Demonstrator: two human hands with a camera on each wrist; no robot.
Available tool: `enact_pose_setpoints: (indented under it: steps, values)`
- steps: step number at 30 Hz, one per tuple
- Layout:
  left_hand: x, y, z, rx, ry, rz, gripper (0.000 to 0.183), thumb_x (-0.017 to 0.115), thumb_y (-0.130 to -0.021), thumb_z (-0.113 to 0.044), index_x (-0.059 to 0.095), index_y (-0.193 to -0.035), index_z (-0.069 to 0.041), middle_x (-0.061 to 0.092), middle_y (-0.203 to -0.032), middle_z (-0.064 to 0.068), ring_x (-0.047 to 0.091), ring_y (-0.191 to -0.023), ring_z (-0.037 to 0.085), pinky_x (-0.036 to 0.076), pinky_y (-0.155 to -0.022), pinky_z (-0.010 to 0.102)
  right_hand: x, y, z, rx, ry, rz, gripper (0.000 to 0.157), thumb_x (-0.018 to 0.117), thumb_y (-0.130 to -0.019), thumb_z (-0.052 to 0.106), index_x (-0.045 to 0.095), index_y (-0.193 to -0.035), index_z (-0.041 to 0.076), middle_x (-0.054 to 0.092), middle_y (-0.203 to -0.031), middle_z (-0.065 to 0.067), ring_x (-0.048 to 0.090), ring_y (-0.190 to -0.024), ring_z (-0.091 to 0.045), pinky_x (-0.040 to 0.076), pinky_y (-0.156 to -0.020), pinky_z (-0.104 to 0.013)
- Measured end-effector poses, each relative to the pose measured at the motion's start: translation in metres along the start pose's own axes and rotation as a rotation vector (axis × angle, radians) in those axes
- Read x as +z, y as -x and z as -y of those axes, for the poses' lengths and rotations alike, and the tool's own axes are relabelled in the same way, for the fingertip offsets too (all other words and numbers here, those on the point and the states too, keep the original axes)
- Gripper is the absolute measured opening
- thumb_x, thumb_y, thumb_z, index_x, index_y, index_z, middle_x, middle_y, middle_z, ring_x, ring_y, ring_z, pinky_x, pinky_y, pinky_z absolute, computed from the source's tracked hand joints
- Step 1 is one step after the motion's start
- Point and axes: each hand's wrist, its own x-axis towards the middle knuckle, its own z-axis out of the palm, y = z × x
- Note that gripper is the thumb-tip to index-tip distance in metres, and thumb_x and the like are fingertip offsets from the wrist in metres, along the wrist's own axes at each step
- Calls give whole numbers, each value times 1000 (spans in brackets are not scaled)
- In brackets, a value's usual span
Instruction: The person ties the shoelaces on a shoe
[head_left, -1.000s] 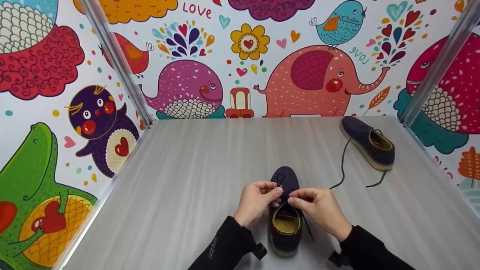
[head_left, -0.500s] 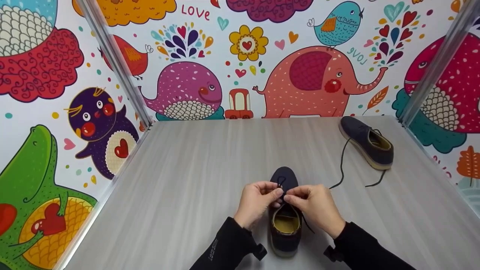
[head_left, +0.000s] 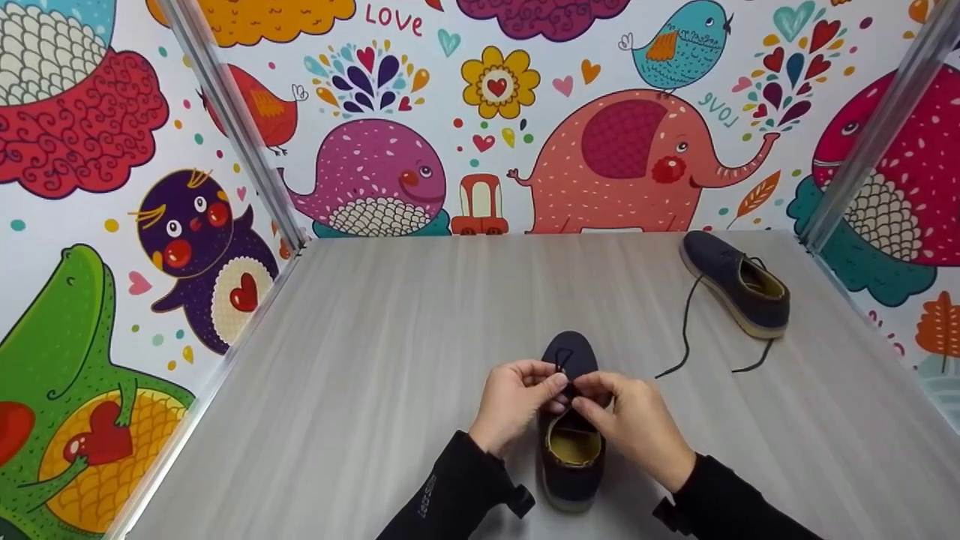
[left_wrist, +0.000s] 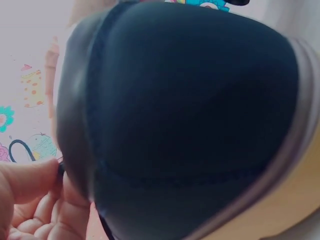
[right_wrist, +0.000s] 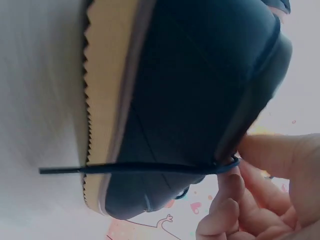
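Observation:
In the head view, a dark navy lace-up shoe [head_left: 571, 484] with a tan sole stands on the table, toe away from me. My left hand [head_left: 516, 397] pinches its dark shoelace, and a loop [head_left: 562, 358] stands up beyond the fingers over the toe. On the shoe's other side my right hand [head_left: 641, 424] has thumb and fingers at the lacing. In the right wrist view, a free lace end [right_wrist: 145, 168] runs across the shoe's side from the right thumb and fingertips, which pinch it. The shoe's heel [left_wrist: 200, 100] fills most of the left wrist view. The knot area is hidden by fingers.
A matching shoe [head_left: 735, 289] lies at the back right of the table [head_left: 390, 360], its laces [head_left: 684, 330] trailing onto the surface. Walls with printed animals and metal corner posts [head_left: 240, 127] close in the back and sides.
My right hand first shifts left to the lacing, then its thumb and index finger spread slightly apart. The lace end beside the shoe drops from sight in the head view. My left hand stays put.

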Motion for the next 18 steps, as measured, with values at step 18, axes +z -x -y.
enact_pose_setpoints:
  steps: [18]
  values:
    - [0,0,0,19,-25,-5,19,78,-97,-3,73,-109,10,77,-85,11,72,-67,11,62,-63,23,10,8,-6,-94,60,-149,22,91,-80,0,78,-93,12,74,-79,9,62,-69,0,51,-59,-22]
